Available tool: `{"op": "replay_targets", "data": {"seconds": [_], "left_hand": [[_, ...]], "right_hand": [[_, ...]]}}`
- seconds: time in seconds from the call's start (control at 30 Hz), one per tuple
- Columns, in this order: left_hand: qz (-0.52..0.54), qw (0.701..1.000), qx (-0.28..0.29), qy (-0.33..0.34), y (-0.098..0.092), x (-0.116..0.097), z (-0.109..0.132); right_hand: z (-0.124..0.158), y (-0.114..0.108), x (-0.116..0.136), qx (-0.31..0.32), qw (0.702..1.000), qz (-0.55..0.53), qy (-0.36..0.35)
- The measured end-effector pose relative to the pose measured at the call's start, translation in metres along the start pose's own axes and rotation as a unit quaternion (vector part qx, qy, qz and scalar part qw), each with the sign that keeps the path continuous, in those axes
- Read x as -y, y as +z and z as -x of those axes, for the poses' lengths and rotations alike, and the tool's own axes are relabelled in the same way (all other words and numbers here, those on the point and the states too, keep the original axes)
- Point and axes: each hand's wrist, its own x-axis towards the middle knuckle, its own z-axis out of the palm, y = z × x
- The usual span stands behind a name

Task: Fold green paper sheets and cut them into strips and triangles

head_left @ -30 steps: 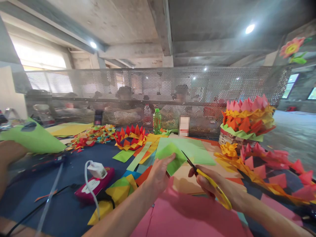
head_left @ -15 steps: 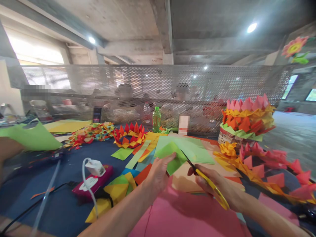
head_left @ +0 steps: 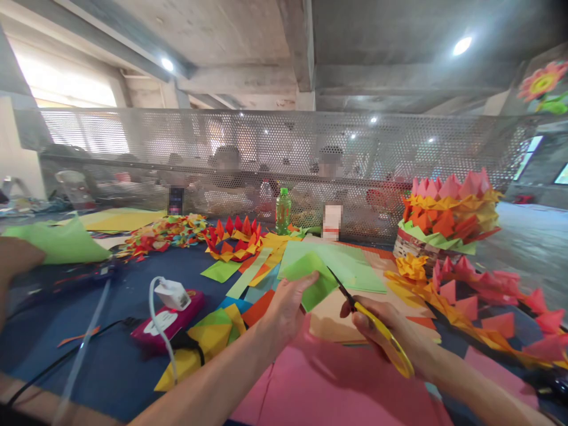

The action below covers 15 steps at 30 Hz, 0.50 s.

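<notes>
Left hand [head_left: 284,310]: fingers pinch green paper [head_left: 310,284] above the counter [head_left: 110,367]
Right hand [head_left: 390,337]: fingers closed through yellow scissors [head_left: 377,331]; blades at paper's edge
Handling: light, limp, tears easily; hold near the cut

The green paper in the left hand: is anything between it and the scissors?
Nothing visible. The left hand holds the green paper up off the table, and the scissors in the right hand already meet its right edge, blades pointing up-left.
</notes>
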Motion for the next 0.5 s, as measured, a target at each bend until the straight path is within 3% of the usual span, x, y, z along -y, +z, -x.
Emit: {"op": "replay_targets", "data": {"seconds": [0.23, 0.5], "left_hand": [[-0.01, 0.999, -0.03, -0.007, 0.002, 0.0, 0.002], [-0.015, 1.0, -0.005, 0.003, 0.002, -0.001, 0.003]], "right_hand": [[-0.001, 0.003, 0.003, -0.019, 0.999, 0.048, 0.001], [-0.001, 0.005, 0.014, -0.034, 0.993, 0.107, 0.028]]}}
